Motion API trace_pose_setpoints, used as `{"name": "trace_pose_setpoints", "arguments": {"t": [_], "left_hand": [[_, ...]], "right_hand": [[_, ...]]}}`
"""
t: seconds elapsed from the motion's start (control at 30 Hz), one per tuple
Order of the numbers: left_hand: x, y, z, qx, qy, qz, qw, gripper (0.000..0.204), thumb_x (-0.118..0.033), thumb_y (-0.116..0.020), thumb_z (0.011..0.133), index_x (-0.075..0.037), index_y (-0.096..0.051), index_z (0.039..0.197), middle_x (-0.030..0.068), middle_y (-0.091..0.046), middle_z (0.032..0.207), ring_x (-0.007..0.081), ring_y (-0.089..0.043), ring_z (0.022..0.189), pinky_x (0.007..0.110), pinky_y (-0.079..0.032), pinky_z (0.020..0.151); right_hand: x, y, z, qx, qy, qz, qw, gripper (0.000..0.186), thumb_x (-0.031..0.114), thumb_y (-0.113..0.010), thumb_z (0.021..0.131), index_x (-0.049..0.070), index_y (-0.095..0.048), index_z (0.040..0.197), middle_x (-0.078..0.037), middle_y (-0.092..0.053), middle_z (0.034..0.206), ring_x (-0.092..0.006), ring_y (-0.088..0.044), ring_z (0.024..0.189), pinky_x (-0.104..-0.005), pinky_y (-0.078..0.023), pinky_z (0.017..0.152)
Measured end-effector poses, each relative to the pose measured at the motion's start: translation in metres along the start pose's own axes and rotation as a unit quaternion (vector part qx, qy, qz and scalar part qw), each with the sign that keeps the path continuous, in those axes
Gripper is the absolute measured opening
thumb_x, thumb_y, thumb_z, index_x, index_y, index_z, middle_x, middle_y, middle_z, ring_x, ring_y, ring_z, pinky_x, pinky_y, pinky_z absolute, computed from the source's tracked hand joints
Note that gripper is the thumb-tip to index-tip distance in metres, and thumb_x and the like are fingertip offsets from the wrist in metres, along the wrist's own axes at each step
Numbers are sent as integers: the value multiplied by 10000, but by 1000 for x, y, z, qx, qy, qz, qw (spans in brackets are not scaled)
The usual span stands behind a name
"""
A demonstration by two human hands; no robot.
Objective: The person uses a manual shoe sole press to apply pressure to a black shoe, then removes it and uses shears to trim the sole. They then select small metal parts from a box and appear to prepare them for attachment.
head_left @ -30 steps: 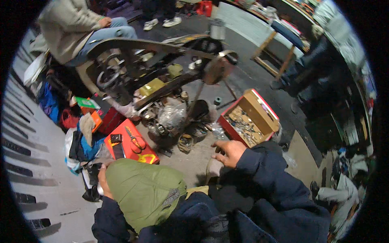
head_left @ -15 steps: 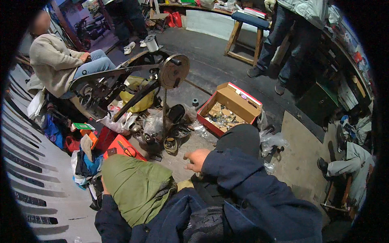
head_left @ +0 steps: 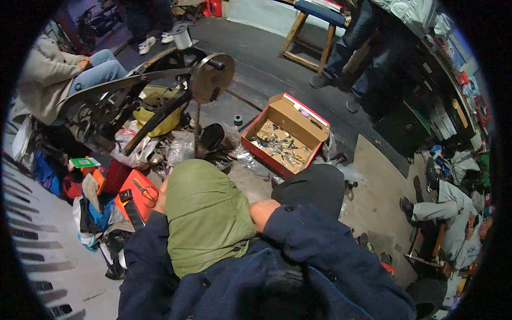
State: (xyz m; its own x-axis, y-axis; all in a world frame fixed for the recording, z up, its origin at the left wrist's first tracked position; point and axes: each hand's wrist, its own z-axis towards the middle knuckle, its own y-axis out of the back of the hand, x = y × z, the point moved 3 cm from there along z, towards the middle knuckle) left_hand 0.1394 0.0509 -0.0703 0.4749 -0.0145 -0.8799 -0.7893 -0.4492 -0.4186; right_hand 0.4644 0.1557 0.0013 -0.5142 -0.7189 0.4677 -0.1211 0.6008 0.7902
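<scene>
A green quilted cloth (head_left: 205, 216) covers my raised left leg. My left hand (head_left: 161, 197) is against its left side, the fingers mostly hidden behind it. My right hand (head_left: 262, 213) rests at its right edge, beside my dark-trousered knee (head_left: 312, 186), fingers out of sight. Just beyond the knee an open red cardboard box (head_left: 288, 160) holds several small metal pieces. A red flat box (head_left: 141, 202) with small dark items lies left of my left hand.
A foot-driven metal machine (head_left: 212, 80) stands ahead, a seated person (head_left: 53, 74) behind it at left. A wooden stool (head_left: 314, 26) and a standing person's legs (head_left: 341, 58) are at back right. Another seated person (head_left: 448, 213) is at right, clothes and bags (head_left: 98, 218) at left.
The green cloth and left leg have risen and shifted right, with my left hand beside them. My right hand moved from free air onto the cloth's right edge. The view has shifted.
</scene>
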Motion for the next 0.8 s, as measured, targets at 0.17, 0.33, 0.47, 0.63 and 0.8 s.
{"name": "trace_pose_setpoints", "arguments": {"t": [0.17, 0.33, 0.47, 0.63, 0.8], "left_hand": [[40, -1, 33, 59, 79, -76, 992, 398, -224, -416, 1086, 12, -555, 1375, 131, -636, 1301, 213, -624, 1154, 351, -515, 973], [70, -4, 42, 114, 145, -99, 978, 405, -224, -419, 1085, 11, -550, 1388, 131, -633, 1312, 211, -622, 1166, 349, -515, 984], [86, -8, 60, 182, 170, -55, 967, 427, -230, -430, 1083, 0, -529, 1429, 129, -622, 1348, 204, -619, 1197, 344, -516, 1016], [95, -9, 68, 245, 82, 101, 961, 439, -258, -431, 1088, -7, -530, 1435, 112, -635, 1331, 192, -643, 1152, 334, -543, 983], [94, -5, 63, 176, 129, -68, 974, 401, -231, -427, 1081, 22, -576, 1355, 127, -680, 1253, 216, -691, 1069, 369, -584, 934]], "right_hand": [[-16, -7, 3, -15, -75, 31, 997, 362, 344, -683, 844, 44, -696, 1047, -228, -712, 944, -432, -688, 904, -525, -547, 775], [-20, -16, 4, -17, -132, 56, 990, 355, 323, -671, 845, 55, -685, 1077, -237, -701, 924, -436, -679, 891, -536, -541, 765], [-18, -18, -16, -30, -201, 72, 977, 341, 281, -661, 855, 61, -662, 1117, -241, -696, 899, -442, -675, 885, -542, -535, 758], [0, -19, -48, -48, -265, 76, 960, 350, 185, -649, 848, 68, -614, 1177, -255, -680, 842, -460, -668, 839, -561, -527, 737], [24, -14, -52, -43, -239, 39, 969, 341, 168, -630, 846, 45, -599, 1163, -250, -683, 831, -465, -669, 822, -570, -524, 726]]}}
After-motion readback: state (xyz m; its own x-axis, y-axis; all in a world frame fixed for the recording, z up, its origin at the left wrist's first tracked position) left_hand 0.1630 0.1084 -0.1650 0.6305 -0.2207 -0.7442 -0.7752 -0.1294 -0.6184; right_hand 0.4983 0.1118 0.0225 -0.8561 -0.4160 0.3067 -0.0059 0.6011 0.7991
